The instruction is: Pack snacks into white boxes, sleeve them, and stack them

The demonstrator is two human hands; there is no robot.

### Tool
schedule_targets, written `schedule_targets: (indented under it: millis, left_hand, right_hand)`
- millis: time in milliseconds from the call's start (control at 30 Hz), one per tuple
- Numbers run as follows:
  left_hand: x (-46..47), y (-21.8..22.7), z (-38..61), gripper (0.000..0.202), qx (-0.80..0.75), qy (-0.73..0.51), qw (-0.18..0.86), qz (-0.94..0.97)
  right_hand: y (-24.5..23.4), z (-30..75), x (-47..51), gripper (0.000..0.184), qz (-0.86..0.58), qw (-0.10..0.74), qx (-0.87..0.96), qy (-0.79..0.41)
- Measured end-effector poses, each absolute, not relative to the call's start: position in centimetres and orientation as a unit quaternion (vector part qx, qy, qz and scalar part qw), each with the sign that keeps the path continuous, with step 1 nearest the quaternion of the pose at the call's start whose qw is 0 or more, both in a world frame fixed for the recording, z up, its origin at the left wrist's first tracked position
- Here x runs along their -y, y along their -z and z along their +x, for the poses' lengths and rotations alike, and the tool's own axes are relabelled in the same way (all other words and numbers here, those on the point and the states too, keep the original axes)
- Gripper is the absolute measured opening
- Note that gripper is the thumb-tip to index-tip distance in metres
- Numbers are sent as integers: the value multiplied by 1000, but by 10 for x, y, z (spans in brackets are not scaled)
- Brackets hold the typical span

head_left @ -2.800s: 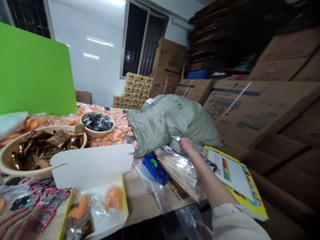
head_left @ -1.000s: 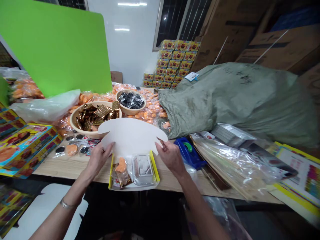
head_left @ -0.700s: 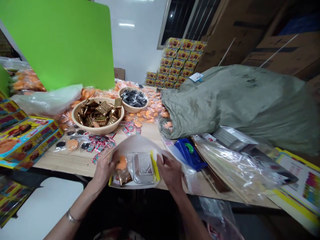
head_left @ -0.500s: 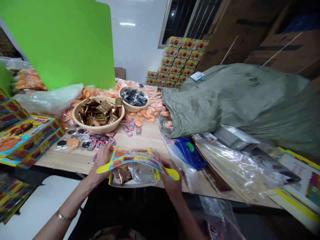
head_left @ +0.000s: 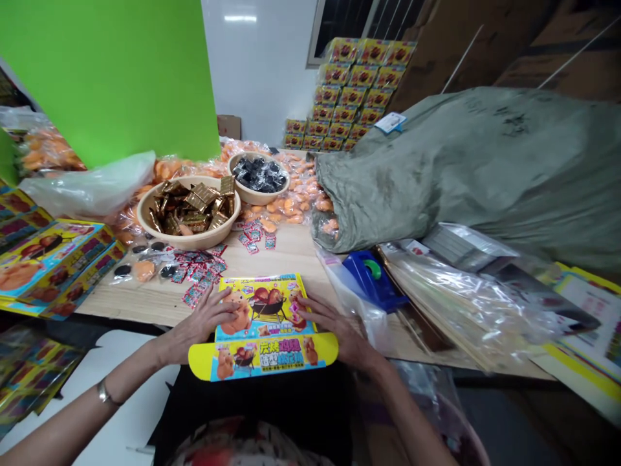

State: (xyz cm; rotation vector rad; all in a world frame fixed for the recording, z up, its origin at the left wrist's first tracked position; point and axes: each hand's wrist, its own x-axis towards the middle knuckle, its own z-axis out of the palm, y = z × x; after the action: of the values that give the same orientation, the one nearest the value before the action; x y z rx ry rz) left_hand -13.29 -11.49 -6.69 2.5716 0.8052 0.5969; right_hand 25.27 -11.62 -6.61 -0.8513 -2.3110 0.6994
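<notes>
Grey-green woven sack (head_left: pixel 466 168), right of frame, orange packets at its mouth. Beige bowl (head_left: pixel 187 217) of gold foil sachets and smaller beige bowl (head_left: pixel 259 178) of black packets, upper centre. Yellow printed cardboard box (head_left: pixel 259 307) lying flat, front centre of wooden table (head_left: pixel 276 259), left hand (head_left: pixel 204 317) and right hand (head_left: pixel 330 330) spread against its sides.

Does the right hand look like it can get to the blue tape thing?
Probably yes. The right hand rests on the yellow printed carton, close to the blue tape dispenser. Only a loose clear plastic bag lies between them, and it looks easy to push aside.
</notes>
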Motion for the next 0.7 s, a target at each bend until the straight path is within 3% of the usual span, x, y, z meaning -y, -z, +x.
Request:
schedule_targets:
  millis: [133, 267, 367, 567, 700]
  left_hand:
    - [114, 77, -134, 53, -239, -220, 103, 940]
    - [115, 80, -135, 52, -224, -247, 67, 940]
    - [114, 68, -139, 50, -249, -267, 126, 922]
    - [108, 18, -136, 55, -326, -256, 345, 842]
    - [105, 5, -124, 51, -364, -277, 381, 804]
  right_hand:
    - [74, 254, 121, 50, -313, 287, 882, -207]
    - [76, 256, 142, 49, -345, 340, 871, -82]
    - [55, 256, 162, 44, -382, 366, 849, -18]
    - [-16, 235, 168, 37, -421, 357, 831, 66]
    - [-32, 218, 151, 21, -496, 394, 768, 96]
